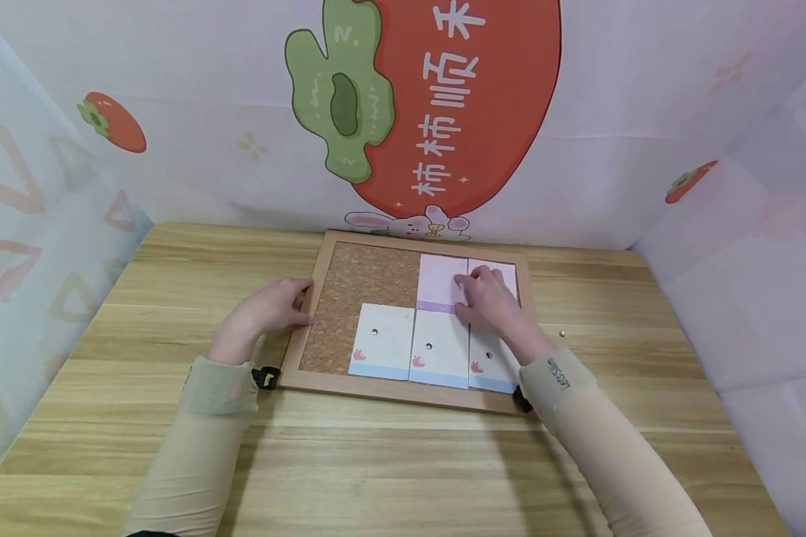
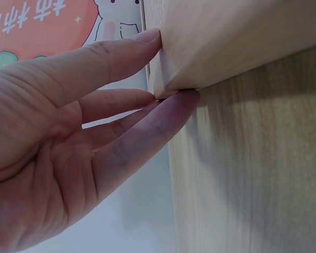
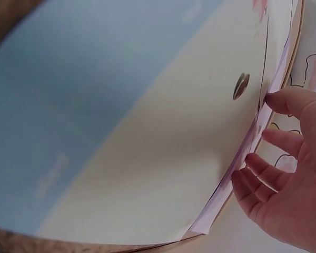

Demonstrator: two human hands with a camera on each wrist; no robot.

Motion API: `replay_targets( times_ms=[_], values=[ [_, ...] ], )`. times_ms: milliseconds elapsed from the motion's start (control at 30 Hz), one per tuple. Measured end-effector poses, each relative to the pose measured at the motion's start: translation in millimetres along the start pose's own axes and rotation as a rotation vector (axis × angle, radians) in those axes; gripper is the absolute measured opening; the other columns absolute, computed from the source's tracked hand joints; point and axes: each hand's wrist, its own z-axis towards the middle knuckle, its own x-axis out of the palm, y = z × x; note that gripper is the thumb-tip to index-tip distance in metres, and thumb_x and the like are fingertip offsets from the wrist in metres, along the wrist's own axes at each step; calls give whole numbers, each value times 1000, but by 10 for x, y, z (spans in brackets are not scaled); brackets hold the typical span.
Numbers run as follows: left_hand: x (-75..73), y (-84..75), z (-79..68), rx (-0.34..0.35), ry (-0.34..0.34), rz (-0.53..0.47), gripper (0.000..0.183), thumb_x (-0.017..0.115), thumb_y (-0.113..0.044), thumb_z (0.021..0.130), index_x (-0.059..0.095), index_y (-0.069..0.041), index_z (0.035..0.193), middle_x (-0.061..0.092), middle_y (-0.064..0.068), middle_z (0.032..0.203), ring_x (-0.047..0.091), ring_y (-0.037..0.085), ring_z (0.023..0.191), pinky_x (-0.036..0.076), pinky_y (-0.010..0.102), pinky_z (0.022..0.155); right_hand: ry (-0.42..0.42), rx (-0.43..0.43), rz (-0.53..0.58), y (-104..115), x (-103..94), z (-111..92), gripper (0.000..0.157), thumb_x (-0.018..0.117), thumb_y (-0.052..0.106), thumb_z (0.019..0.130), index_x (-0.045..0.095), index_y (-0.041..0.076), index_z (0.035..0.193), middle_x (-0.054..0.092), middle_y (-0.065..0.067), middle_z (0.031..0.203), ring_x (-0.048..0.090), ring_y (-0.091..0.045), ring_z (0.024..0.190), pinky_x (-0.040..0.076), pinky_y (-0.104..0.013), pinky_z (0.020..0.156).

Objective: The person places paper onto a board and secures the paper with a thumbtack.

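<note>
A wood-framed cork board (image 1: 365, 276) lies on the table. My left hand (image 1: 265, 307) is at its left edge, thumb and fingertips touching the frame (image 2: 226, 42), fingers fairly straight. My right hand (image 1: 498, 304) rests its fingertips on the purple cards at the upper right. One purple card (image 1: 438, 277) shows mostly uncovered; the other purple card (image 1: 510, 276) is partly hidden by the hand. Below them lie three white cards with blue bottom strips: a left card (image 1: 385, 347), a middle card (image 1: 443, 362) and a right card (image 1: 496, 377), each bearing a metal thumbtack (image 3: 241, 86).
A small loose metal piece (image 1: 562, 333) lies on the wooden table (image 1: 403, 470), right of the board. A printed cloth backdrop (image 1: 208, 171) stands behind the table, with pale side walls left and right. Bare cork shows at the board's upper left.
</note>
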Motion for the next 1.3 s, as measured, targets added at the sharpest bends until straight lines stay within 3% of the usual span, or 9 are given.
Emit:
replay_targets(
  times_ms=[433,567,633,800,1000,1300],
  values=[
    [3,-18,-31,0,-4,12,76,72,-13,91,30,15,148,60,21,110,54,30,99,47,51,97,11,-174,-62,-102,-35,-79,53,68,25,95,54,6,142,47,-21,151,40,-45,140,34,-59,117],
    [-3,-50,-68,15,-4,18,65,71,-16,92,42,13,141,61,21,106,57,31,98,49,50,93,22,-201,-46,-133,-42,-97,54,68,25,95,54,5,143,45,-22,153,39,-48,141,34,-60,117],
    [-19,-86,-109,21,-2,22,64,69,-21,94,42,13,141,61,28,119,59,39,111,48,54,101,31,-205,-42,-150,-35,-100,54,68,26,96,52,6,144,44,-21,154,38,-48,141,34,-61,116],
    [-66,-220,-200,15,-23,-6,73,61,-28,99,28,8,152,35,33,154,34,50,143,28,61,118,47,-196,-33,-181,-25,-105,56,67,29,96,50,9,147,40,-19,157,34,-47,144,33,-62,117],
    [-33,-465,-148,84,-76,19,64,61,-30,99,38,-2,152,40,24,156,35,43,145,30,58,119,52,-214,-42,-203,-30,-99,56,66,29,97,50,8,147,40,-20,157,35,-47,143,32,-61,117],
    [-15,-908,33,187,-25,120,61,65,-27,97,45,0,147,41,22,156,38,39,145,34,53,119,86,-221,-12,-239,-46,-80,58,66,27,97,48,8,148,35,-19,160,30,-47,147,28,-61,119]
  ],
)
